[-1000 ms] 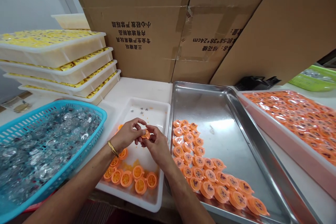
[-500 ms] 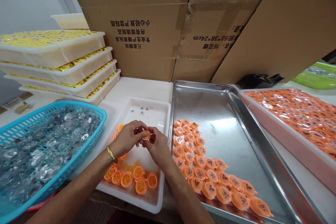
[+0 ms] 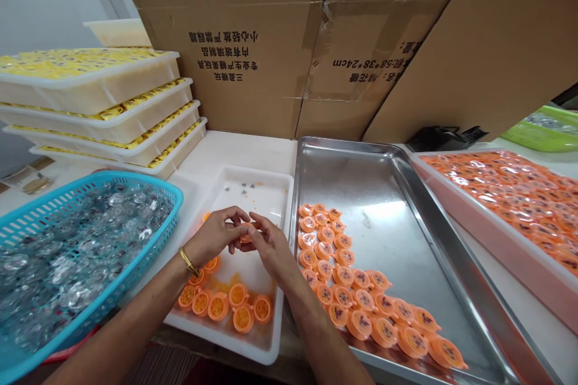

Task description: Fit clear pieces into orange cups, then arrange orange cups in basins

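Observation:
Between my two hands, above the white tray (image 3: pixel 271 337), is a small round orange container (image 3: pixel 246 236), partly covered by fingers. My left hand (image 3: pixel 221 233), with a gold bracelet at the wrist, pinches it from the left. My right hand (image 3: pixel 271 246) has its fingers closed against the container's right side. Below, in the white tray, stand several open orange containers (image 3: pixel 218 307) with small yellow-orange pieces inside. To the right, a metal tray (image 3: pixel 383 192) bears rows of orange containers (image 3: pixel 360 325) with clear, dark-printed tops.
A blue basket (image 3: pixel 178 204) of clear plastic pieces stands at left. Stacked cream trays (image 3: pixel 149 87) with yellow items rise behind it. Cardboard boxes (image 3: pixel 253 96) wall off the back. At right lie a tray (image 3: pixel 456 210) of orange containers and a green basket (image 3: pixel 537 135).
My right fingers have lifted and shifted over the orange container, which now shows less of its face. Both hands stay above the white tray.

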